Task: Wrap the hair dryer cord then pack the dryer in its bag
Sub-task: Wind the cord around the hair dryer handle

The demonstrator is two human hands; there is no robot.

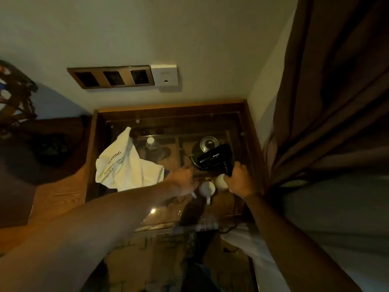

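Observation:
My right hand [239, 179] grips the handle of a black hair dryer [215, 157] and holds it above the wooden tray, nozzle pointing left. A thin dark cord [234, 216] trails down the table's front on the right. My left hand [184, 182] reaches over the tray beside the dryer; its fingers are half hidden, so I cannot tell whether they hold the cord. The white cloth bag [124, 165] with dark lettering lies crumpled on the left part of the table.
Under the hands a wooden tray [228, 135] holds a dark kettle [207, 144], a water bottle [151, 144] and two white cups [207, 189]. Wall sockets [113, 77] sit above. A brown curtain [328, 102] hangs at right, a white bed edge [347, 218] below it.

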